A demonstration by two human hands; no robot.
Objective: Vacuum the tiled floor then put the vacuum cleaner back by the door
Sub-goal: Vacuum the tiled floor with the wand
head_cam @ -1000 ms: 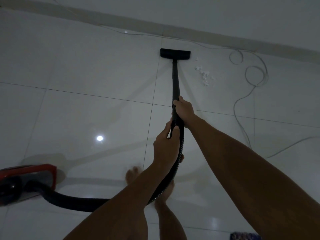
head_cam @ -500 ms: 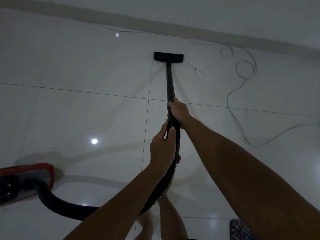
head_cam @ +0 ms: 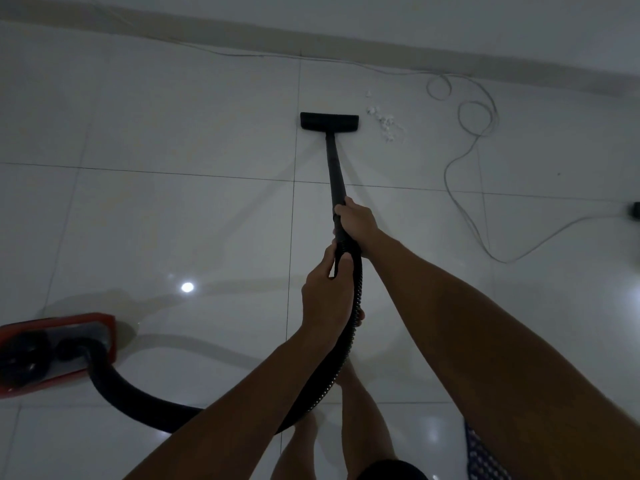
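We are gripping the black wand [head_cam: 335, 171] with our right hand [head_cam: 355, 221] and the ribbed hose [head_cam: 341, 355] with our left hand [head_cam: 323, 296]. The floor nozzle [head_cam: 329, 120] is resting on the tiled floor [head_cam: 173, 216], just beside white crumbs [head_cam: 386, 123]. The red vacuum cleaner [head_cam: 52, 351] is sitting at our left.

The scene is dim and bluish-grey. A small bright glare spot [head_cam: 187, 287] sits on the glossy tiled floor [head_cam: 173, 220], with softer sheen patches at lower right. Faint, soft-edged shadows fan across the tiles. Wide-angle distortion bends the wall line [head_cam: 346, 46]; the forearms nearest the lens look soft.
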